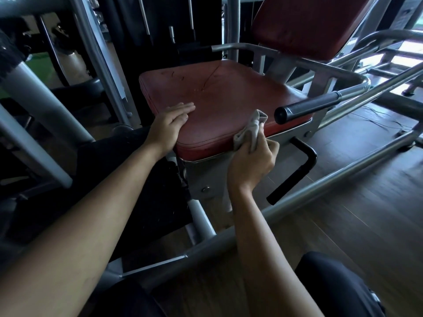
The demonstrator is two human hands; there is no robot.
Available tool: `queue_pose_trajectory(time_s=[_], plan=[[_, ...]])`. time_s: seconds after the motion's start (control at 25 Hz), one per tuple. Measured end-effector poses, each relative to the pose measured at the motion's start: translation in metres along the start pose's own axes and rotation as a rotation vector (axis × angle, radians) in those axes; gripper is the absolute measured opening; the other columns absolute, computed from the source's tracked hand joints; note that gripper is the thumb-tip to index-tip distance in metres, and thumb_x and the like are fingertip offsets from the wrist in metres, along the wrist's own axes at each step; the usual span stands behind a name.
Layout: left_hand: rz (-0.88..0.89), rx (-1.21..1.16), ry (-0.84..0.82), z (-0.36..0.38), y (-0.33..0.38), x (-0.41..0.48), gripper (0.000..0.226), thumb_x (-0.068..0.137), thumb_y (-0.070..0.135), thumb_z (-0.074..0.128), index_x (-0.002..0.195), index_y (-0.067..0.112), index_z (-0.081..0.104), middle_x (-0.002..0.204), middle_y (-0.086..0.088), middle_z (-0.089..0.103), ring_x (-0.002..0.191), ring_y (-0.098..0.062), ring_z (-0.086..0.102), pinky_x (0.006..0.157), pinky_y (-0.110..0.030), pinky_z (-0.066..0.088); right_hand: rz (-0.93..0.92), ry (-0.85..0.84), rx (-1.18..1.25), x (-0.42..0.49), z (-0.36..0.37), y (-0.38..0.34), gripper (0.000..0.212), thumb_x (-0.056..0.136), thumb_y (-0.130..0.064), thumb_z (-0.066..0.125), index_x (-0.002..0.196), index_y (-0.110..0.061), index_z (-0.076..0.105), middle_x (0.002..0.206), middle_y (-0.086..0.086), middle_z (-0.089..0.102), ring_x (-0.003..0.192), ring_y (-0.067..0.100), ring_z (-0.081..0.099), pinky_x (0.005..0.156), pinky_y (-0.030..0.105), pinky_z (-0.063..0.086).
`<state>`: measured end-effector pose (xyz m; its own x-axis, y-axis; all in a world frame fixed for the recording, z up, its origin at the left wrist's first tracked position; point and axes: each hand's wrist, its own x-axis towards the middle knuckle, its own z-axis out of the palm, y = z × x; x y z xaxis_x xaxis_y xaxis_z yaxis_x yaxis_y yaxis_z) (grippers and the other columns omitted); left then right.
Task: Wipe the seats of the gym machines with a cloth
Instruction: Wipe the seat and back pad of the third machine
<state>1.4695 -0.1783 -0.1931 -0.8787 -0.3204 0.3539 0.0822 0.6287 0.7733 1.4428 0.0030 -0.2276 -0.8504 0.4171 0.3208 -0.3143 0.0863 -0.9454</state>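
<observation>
My left hand (170,121) lies flat, fingers straight, on the red seat (219,97); my right hand (254,163) clenches the grey cloth (250,131) at its front edge, above wood flooring (343,213).

The left hand (170,126) lies flat, fingers straight, on the near left corner of the red seat (219,94). The right hand (254,163) grips a bunched grey cloth (250,131) against the seat's near right edge. A black-capped handle (306,107) juts out just right of the cloth. Behind the seat rises a red backrest (315,24). Grey metal frame tubes (343,165) cross the wooden floor (343,213).
</observation>
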Motion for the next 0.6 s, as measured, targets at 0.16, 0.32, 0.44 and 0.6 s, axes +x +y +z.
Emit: queue_pose_trajectory(time_s=[0.16,0.32,0.44,0.6], plan=[[-0.014,0.006,-0.015,-0.001,0.002,0.000,0.036,0.106,0.012,0.042,0.137,0.014,0.059,0.148,0.005,0.051,0.144,-0.003,0.030,0.122,-0.022,0.013,0.035,-0.030,0.025,-0.045,0.005,0.003,0.027,0.095,-0.023,0.061,0.112,-0.008,0.076,0.089,0.004,0.054,0.072,0.013,0.057,0.072,0.013,0.046],[-0.020,-0.002,-0.026,-0.001,0.001,0.001,0.036,0.106,0.012,0.041,0.137,0.015,0.058,0.149,0.005,0.050,0.144,-0.002,0.029,0.119,-0.016,0.013,0.016,-0.204,0.067,-0.066,-0.003,0.004,0.017,0.096,-0.020,0.066,0.103,-0.010,0.078,0.088,0.003,0.055,0.072,0.008,0.056,0.069,0.011,0.044],[-0.022,0.008,-0.020,-0.002,0.002,0.000,0.036,0.106,0.013,0.040,0.138,0.015,0.058,0.149,0.005,0.050,0.144,-0.002,0.029,0.126,-0.036,0.010,-0.028,-0.172,0.062,-0.047,-0.009,0.005,0.012,0.093,-0.014,0.070,0.101,-0.015,0.080,0.083,0.002,0.059,0.068,0.004,0.058,0.066,0.008,0.041],[-0.010,0.025,-0.029,-0.002,0.001,0.001,0.037,0.107,0.013,0.040,0.139,0.015,0.057,0.151,0.004,0.049,0.146,-0.005,0.028,0.126,-0.040,0.009,0.028,-0.056,0.039,-0.020,-0.011,0.006,0.008,0.089,-0.020,0.076,0.091,-0.014,0.080,0.076,-0.004,0.058,0.068,-0.009,0.056,0.062,0.003,0.037]])
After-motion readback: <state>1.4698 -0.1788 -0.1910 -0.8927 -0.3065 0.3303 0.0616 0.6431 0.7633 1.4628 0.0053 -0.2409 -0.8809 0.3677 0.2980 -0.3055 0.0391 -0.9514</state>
